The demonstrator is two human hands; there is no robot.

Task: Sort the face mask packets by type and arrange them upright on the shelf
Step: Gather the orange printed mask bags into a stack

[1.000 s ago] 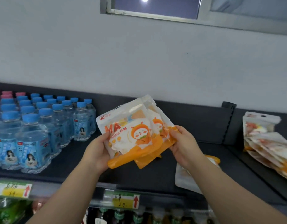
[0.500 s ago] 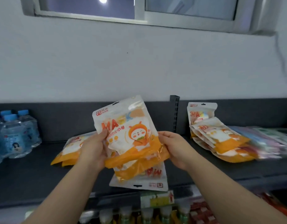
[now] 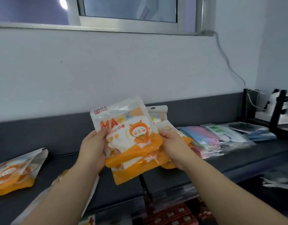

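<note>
Right in the middle of the head view, both hands hold a small stack of orange-and-white mask packets (image 3: pixel 130 138) above the dark shelf (image 3: pixel 71 172), its top tilted a little to the left. The left hand (image 3: pixel 93 150) grips the stack's left edge, thumb across the printed front. The right hand (image 3: pixel 174 148) curls its fingers around the right edge. A slumped pile of matching packets (image 3: pixel 15 174) lies at the shelf's left end. To the right, clear packets of pink and blue masks (image 3: pixel 203 138) lie flat, with green-labelled packets (image 3: pixel 221 132) and dark packets (image 3: pixel 247 127) beyond them.
</note>
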